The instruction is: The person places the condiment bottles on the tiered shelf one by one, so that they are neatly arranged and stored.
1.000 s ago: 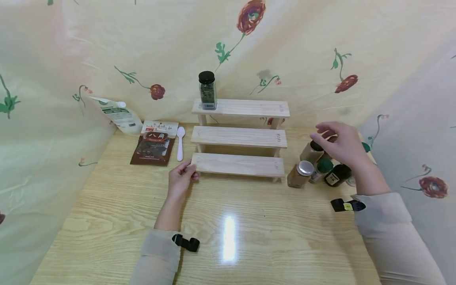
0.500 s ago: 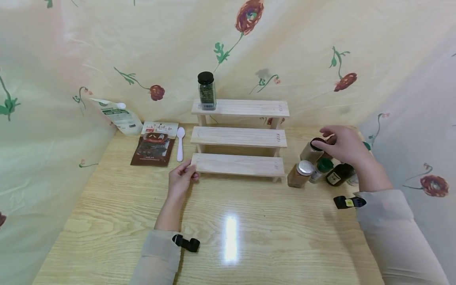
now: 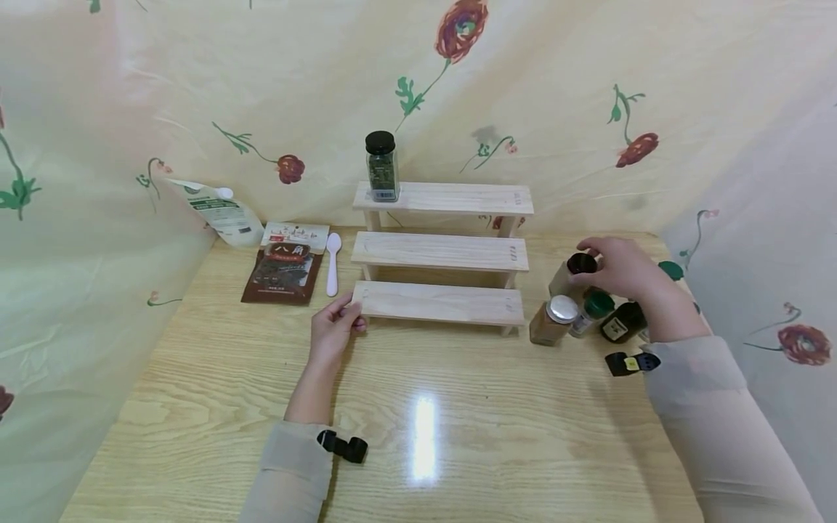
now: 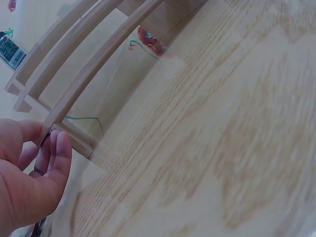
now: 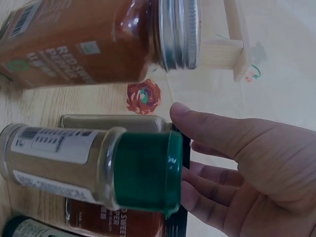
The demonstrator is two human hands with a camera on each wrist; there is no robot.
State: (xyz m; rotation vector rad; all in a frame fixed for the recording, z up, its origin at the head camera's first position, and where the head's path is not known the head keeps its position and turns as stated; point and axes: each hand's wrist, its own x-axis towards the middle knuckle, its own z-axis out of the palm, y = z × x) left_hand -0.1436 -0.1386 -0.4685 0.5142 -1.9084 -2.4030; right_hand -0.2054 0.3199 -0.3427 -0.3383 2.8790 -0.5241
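My left hand (image 3: 333,330) pinches the left end of the lowest board of a three-tier wooden spice rack (image 3: 438,301). In the left wrist view its thumb is above the board and the fingers curl below. At the right, my right hand (image 3: 624,272) holds the black cap of a spice jar (image 3: 582,264), thumb on the near side, fingers behind. That jar, with pale contents, stands among other spice jars. In the right wrist view a green-capped shaker (image 5: 148,170) partly hides it, and a silver-lidded red paprika jar (image 5: 98,44) is beside it.
A black-capped jar of green herbs (image 3: 382,171) stands on the rack's top tier, left end. Left of the rack lie a white spoon (image 3: 332,265), a brown spice packet (image 3: 281,269) and a white spouted pouch (image 3: 222,214). A dark bottle (image 3: 621,323) stands by the right hand.
My right hand has come down and left from above the jars onto the black cap, its thumb and fingers now around it. The left hand stays on the rack.
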